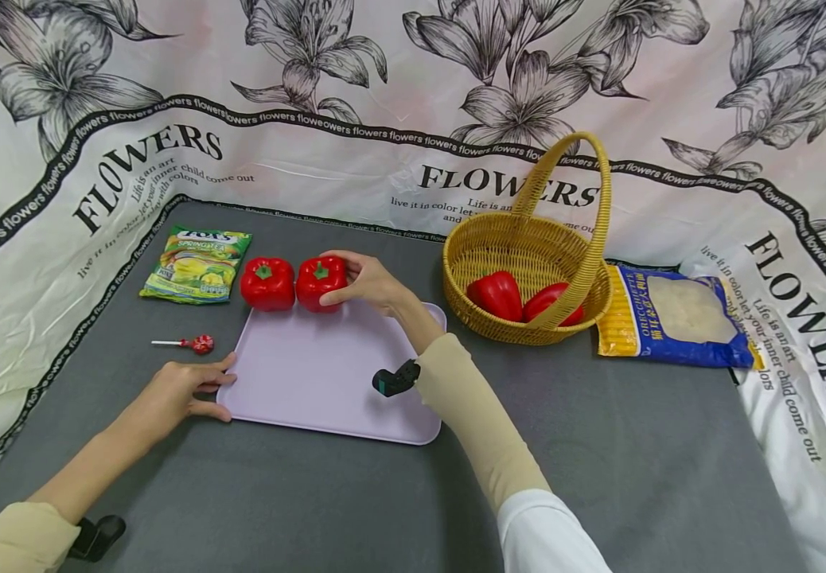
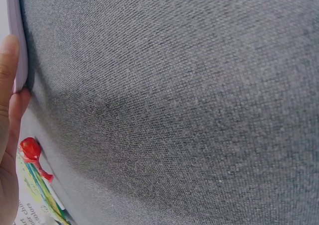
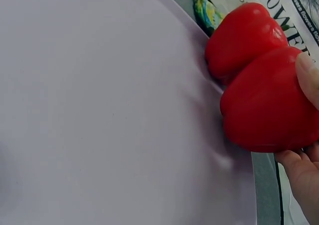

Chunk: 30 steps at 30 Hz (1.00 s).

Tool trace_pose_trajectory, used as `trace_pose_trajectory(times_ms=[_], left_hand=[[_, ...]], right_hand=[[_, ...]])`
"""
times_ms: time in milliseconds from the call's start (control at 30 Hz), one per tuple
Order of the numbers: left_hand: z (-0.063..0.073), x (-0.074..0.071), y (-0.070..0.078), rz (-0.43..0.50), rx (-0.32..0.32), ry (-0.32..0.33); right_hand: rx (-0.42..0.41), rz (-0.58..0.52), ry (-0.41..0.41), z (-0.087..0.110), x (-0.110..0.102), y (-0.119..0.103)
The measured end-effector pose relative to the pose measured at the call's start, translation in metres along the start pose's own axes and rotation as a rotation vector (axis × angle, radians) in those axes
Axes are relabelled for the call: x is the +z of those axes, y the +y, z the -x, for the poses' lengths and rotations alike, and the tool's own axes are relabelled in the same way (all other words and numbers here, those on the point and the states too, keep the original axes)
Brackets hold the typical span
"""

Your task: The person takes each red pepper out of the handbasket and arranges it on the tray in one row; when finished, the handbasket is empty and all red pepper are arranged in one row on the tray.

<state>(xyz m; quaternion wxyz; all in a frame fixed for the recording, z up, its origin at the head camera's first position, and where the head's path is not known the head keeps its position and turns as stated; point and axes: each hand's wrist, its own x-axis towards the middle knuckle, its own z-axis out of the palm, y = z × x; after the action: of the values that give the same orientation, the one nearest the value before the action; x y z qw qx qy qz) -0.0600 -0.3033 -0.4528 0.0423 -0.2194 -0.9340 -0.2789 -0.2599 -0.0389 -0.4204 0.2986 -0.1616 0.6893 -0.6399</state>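
My right hand (image 1: 366,282) grips a red bell pepper (image 1: 320,284), thumb on one side and fingers on the other. A second red bell pepper (image 1: 267,284) sits right beside it on the left. Both overlap the far edge of a pale purple tray (image 1: 327,382), and the right wrist view shows the held pepper (image 3: 271,103) at the tray's rim. My left hand (image 1: 184,390) pinches the tray's near left edge; in the left wrist view its thumb (image 2: 9,60) lies over the rim. A red-wrapped lollipop (image 1: 202,344) lies just beyond my left hand.
A green candy bag (image 1: 198,266) lies at the back left. Right of the tray stands a yellow wicker basket (image 1: 481,239) with a tall handle and two red peppers (image 1: 496,295) inside. Beside it lies a blue and yellow pasta bag (image 1: 678,318). A floral cloth (image 1: 327,175) hangs behind.
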Motion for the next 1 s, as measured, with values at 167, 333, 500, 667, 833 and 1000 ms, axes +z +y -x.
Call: trace_pose_trajectory(times_ms=[167,333,500,667,833,1000], left_hand=[[0.0,0.0,0.0,0.005,0.003,0.002],[0.0,-0.001,0.0,0.007,-0.007,-0.007],[0.0,-0.001,-0.001,-0.002,-0.005,-0.009],[0.0,-0.001,0.0,0.02,-0.019,-0.023],[0.0,-0.002,0.0,0.025,-0.037,-0.032],[-0.001,-0.001,0.0,0.01,-0.034,-0.022]], right_hand=[[-0.004,-0.024,0.011,0.0,0.001,0.001],[-0.015,-0.023,0.005,0.001,0.001,0.002],[-0.023,0.021,-0.019,0.002,-0.001,0.002],[-0.035,0.044,-0.039,0.005,-0.004,0.002],[-0.076,0.088,-0.079,0.007,-0.008,0.003],[-0.123,0.134,-0.128,0.009,-0.012,0.004]])
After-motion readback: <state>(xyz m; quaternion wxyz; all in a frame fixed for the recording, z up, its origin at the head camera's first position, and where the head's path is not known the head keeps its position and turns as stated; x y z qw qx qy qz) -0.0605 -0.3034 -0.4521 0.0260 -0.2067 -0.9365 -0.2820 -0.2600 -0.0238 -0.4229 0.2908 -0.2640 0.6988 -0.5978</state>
